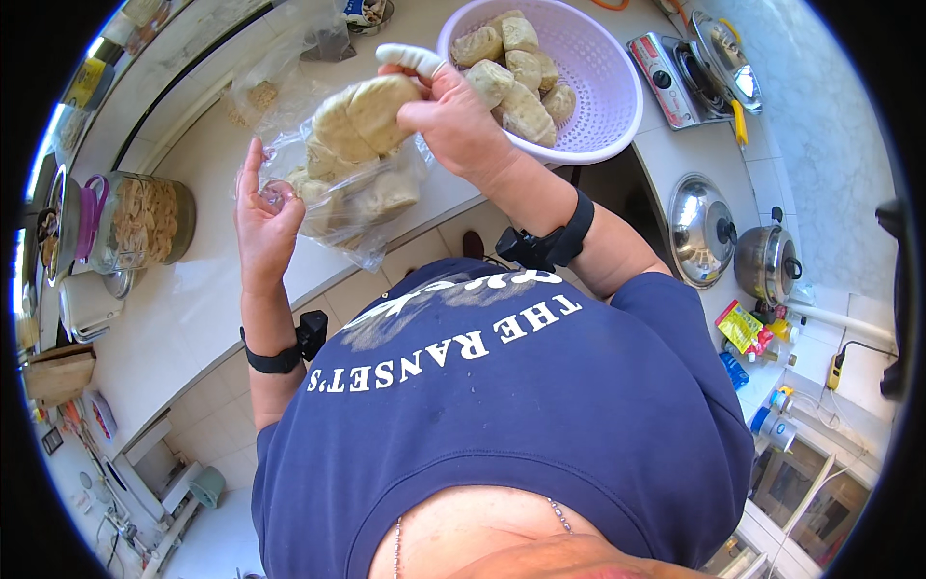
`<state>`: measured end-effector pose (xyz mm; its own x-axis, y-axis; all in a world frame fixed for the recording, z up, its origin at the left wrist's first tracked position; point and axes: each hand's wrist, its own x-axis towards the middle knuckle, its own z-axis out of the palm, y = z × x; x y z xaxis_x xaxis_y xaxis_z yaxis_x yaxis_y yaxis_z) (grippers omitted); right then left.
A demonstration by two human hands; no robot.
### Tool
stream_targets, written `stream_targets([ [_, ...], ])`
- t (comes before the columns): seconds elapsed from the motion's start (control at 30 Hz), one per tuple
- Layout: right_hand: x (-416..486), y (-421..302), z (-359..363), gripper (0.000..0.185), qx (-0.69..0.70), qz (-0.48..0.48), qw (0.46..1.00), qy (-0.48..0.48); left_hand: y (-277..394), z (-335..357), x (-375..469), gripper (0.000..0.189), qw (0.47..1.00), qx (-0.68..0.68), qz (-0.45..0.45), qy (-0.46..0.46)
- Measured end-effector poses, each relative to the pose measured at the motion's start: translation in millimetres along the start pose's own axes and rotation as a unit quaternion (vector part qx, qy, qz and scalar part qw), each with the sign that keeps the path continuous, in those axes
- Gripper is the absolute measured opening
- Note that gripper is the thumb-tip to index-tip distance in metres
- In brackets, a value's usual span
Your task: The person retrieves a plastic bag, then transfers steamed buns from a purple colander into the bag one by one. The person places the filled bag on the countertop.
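Observation:
My right hand (463, 127) grips a large beige steamed bun (365, 119) by its right end. A white covering wraps one of that hand's fingers. The bun is above the mouth of a clear plastic bag (354, 235), which has several more steamed buns (387, 194) inside. My left hand (269, 217) pinches the bag's left edge between thumb and finger, with another finger raised. Beyond my right hand is a lilac perforated plastic basket (611, 119) with several steamed buns (524, 112) piled in its left half.
Left on the white counter (195, 297) stands a glass jar (148, 217) of pale pieces. Another clear bag (271, 72) lies behind the buns. To the right are a portable stove (662, 83), a metal lid (700, 228) and a lidded pot (763, 264). The counter's front edge runs before me.

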<state>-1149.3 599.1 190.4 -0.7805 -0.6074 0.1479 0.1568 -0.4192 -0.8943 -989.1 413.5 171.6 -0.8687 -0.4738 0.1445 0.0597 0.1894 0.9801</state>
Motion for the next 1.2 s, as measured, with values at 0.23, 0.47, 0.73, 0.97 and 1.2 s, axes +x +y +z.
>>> stream_targets([
  [0.23, 10, -44, -92, 0.057, 0.182, 0.017, 0.964, 0.191, -7, -5, -2, 0.076, 0.999, -0.039, -0.015, 0.006],
  [0.47, -20, -38, -282, 0.052, -0.632, -0.035, 0.741, 0.224, -13, -10, -7, 0.071, 1.000, -0.021, 0.001, 0.018],
  [0.73, -19, -35, -189, 0.038, -0.643, -0.083, 0.754, 0.104, -7, -5, -6, 0.076, 0.998, -0.063, 0.019, -0.012],
  [0.97, 8, 4, 10, 0.033, -0.572, -0.122, 0.781, -0.217, -4, -2, -11, 0.078, 0.998, -0.054, 0.024, -0.018],
  [1.2, 16, 46, 24, 0.054, -0.644, -0.064, 0.732, -0.214, -4, -4, -15, 0.079, 0.999, -0.035, 0.023, -0.013],
])
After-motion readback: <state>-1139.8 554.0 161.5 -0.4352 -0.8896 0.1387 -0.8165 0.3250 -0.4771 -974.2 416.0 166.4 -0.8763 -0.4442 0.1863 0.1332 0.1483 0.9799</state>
